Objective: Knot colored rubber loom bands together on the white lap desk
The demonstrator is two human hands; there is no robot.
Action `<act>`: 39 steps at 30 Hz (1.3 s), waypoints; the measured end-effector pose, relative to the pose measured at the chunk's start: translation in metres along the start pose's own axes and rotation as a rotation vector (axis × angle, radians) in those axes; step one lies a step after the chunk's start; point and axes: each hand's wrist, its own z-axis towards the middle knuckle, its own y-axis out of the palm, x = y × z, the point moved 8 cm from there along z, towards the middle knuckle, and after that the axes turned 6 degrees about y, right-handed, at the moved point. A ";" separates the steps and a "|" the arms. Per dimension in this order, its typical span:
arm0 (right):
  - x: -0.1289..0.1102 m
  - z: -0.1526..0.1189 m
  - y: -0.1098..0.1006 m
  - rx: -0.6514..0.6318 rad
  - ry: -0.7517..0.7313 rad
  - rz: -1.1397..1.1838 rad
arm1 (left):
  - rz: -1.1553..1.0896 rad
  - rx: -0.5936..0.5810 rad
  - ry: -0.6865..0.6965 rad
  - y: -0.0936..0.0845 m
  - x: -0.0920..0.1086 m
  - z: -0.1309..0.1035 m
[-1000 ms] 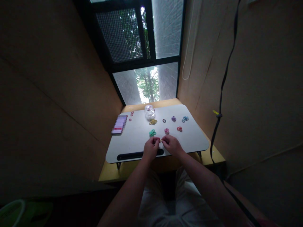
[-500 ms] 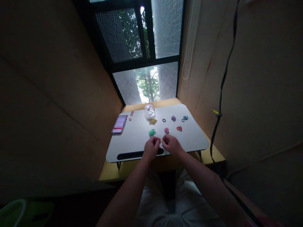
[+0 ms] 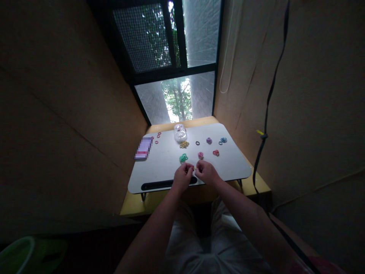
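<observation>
Left hand (image 3: 183, 177) and right hand (image 3: 205, 172): fingertips closed, pinching a small yellow band (image 3: 195, 168) between them, above the counter's (image 3: 159, 167) near edge. Open surface lies left of the green bands (image 3: 183, 158).

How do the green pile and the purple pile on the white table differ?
Colour: the green pile is green; the purple pile is purple.
Shape: the green pile looks wider and looser; the purple pile looks more compact.
Position: the green pile lies just beyond the left hand; the purple pile lies farther back and to the right.
Shared: both rest on the white table.
</observation>
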 end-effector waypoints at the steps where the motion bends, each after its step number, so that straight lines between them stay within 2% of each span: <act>1: 0.000 0.000 0.000 0.002 0.002 -0.003 | 0.004 -0.004 0.004 0.000 0.000 0.000; 11: 0.004 0.002 0.003 -0.048 0.022 -0.010 | -0.082 -0.148 0.108 0.008 0.015 -0.004; 22: 0.003 0.002 0.004 -0.073 -0.007 0.035 | -0.090 -0.036 0.059 0.001 0.006 -0.002; 28: 0.006 0.003 0.004 -0.052 -0.007 0.071 | -0.126 -0.044 0.068 0.007 0.007 -0.005; 33: 0.003 0.002 0.005 -0.075 -0.019 0.086 | -0.099 0.002 0.075 0.003 0.012 -0.006; 39: -0.002 0.002 0.004 -0.077 -0.043 0.044 | -0.073 -0.004 0.055 0.002 0.010 -0.005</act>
